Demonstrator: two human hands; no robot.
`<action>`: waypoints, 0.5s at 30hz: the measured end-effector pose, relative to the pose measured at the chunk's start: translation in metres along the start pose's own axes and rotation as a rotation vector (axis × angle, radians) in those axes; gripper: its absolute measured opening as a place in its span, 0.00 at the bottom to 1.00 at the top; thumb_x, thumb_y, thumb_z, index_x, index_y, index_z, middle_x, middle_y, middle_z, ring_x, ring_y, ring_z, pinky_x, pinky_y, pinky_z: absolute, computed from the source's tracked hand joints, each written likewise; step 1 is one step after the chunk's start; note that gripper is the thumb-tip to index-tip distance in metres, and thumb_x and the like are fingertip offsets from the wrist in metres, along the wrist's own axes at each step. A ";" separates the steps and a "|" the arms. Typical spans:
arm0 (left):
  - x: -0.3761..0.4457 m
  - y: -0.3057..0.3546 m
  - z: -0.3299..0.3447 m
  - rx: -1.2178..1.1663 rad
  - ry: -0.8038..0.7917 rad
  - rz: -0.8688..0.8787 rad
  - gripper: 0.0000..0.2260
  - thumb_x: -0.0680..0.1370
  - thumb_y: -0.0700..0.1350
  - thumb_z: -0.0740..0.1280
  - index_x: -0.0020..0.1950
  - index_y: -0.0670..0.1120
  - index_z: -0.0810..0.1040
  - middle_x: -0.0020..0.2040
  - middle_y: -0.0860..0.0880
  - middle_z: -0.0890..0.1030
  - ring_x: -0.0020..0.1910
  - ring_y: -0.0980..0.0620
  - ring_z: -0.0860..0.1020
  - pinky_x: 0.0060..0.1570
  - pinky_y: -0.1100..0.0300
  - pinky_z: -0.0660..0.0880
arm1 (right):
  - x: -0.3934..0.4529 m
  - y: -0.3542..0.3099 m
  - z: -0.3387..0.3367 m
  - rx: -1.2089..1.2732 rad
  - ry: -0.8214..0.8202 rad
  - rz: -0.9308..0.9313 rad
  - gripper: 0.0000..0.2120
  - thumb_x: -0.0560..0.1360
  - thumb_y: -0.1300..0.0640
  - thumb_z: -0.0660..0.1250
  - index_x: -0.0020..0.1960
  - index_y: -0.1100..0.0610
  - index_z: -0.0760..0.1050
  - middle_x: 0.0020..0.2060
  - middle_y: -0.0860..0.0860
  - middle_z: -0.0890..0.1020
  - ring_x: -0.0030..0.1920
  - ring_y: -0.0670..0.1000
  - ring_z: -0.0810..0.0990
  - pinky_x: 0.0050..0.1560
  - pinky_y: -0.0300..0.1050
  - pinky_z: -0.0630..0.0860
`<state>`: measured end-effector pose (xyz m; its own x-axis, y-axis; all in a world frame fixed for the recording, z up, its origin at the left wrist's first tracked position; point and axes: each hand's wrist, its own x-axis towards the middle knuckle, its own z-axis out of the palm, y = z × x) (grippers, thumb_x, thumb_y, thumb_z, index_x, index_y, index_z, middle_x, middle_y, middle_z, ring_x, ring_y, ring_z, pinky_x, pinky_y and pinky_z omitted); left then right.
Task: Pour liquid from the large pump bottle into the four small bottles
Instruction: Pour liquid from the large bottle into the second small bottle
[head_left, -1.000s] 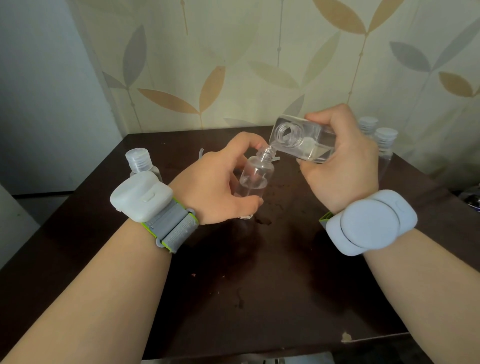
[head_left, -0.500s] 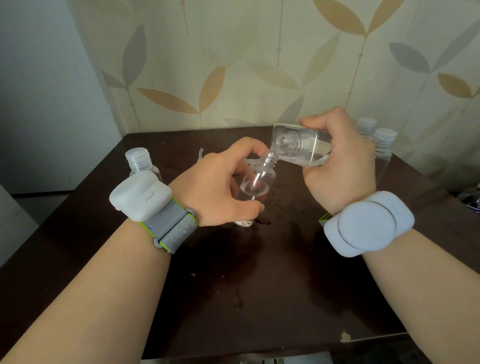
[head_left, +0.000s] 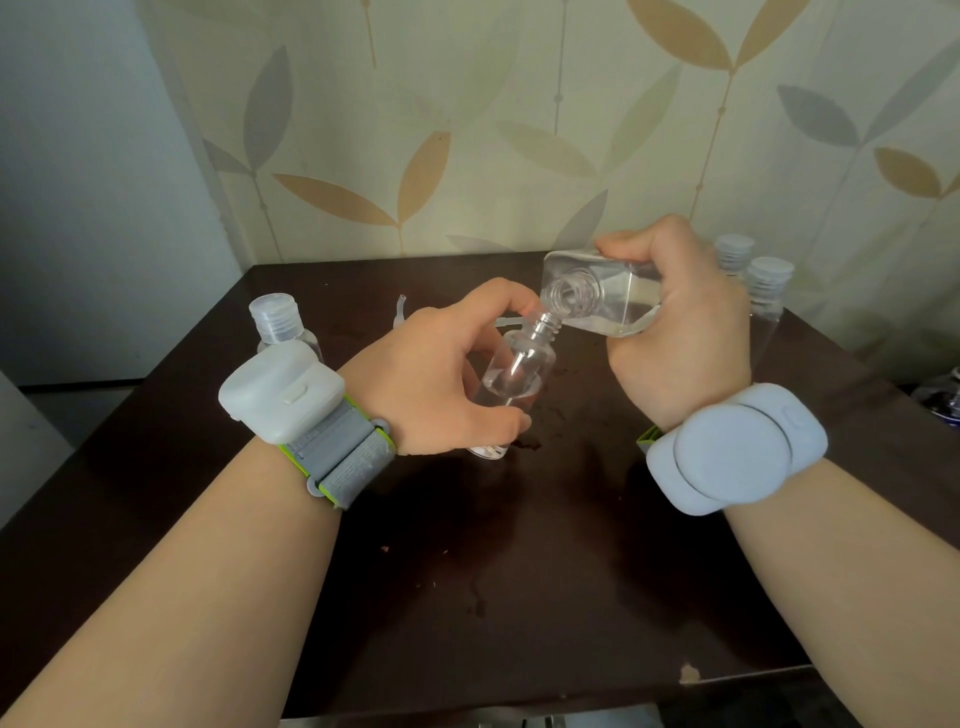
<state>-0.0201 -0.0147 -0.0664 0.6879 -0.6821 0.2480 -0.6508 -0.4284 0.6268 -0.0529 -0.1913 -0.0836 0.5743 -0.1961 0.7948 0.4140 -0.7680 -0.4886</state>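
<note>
Far left of table (head_left: 519, 597): one capped bottle (head_left: 278, 325), upright, partly hidden behind the left wrist device. Left of centre: left hand (head_left: 447, 374) clamped around small bottle (head_left: 511, 379), uncapped, tilted with neck leaning right and up, base just above or touching the tabletop; cannot tell which. Some clear liquid visible low inside. Behind the left hand: pump tube (head_left: 400, 312) lying on the table, mostly hidden. Centre right: right hand (head_left: 680, 332) clamped on large bottle (head_left: 597, 299), pump removed, held nearly horizontal with open mouth facing left and slightly down, directly above and just beside the small neck; contact between the two mouths not discernible. Liquid pooled along the lower wall of the large bottle. Far right, behind the right hand: two capped bottles (head_left: 753, 275), upright, close together. Wet spots (head_left: 530, 444) on the table near the small bottle's base. Step in hand, judged: filling of one small bottle, apparently the last uncapped one. Next move calls for steady further tilt of the large bottle, mouths kept aligned, flow kept thin to limit spillage; then levelling off and capping
</note>
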 end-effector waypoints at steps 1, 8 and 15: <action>0.000 0.000 0.000 0.000 -0.004 0.000 0.23 0.61 0.49 0.70 0.49 0.65 0.64 0.41 0.57 0.80 0.30 0.49 0.80 0.32 0.62 0.75 | 0.000 0.000 0.000 0.002 -0.001 0.003 0.21 0.60 0.79 0.67 0.49 0.62 0.74 0.45 0.54 0.78 0.50 0.58 0.77 0.60 0.69 0.66; 0.001 0.000 0.002 -0.008 -0.013 -0.006 0.23 0.60 0.49 0.70 0.48 0.68 0.64 0.40 0.57 0.80 0.29 0.50 0.79 0.32 0.65 0.74 | 0.000 -0.001 -0.001 0.000 0.005 0.007 0.22 0.60 0.78 0.68 0.49 0.61 0.74 0.44 0.49 0.76 0.51 0.56 0.77 0.60 0.68 0.66; 0.001 0.001 0.002 -0.006 -0.019 0.000 0.24 0.60 0.50 0.70 0.49 0.68 0.64 0.42 0.58 0.79 0.29 0.51 0.79 0.31 0.62 0.74 | -0.001 -0.002 0.000 -0.005 -0.004 -0.007 0.21 0.61 0.78 0.67 0.50 0.62 0.74 0.46 0.52 0.78 0.53 0.55 0.76 0.61 0.67 0.66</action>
<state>-0.0209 -0.0169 -0.0675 0.6818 -0.6930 0.2344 -0.6487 -0.4247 0.6315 -0.0545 -0.1892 -0.0833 0.5743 -0.1886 0.7966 0.4144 -0.7722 -0.4817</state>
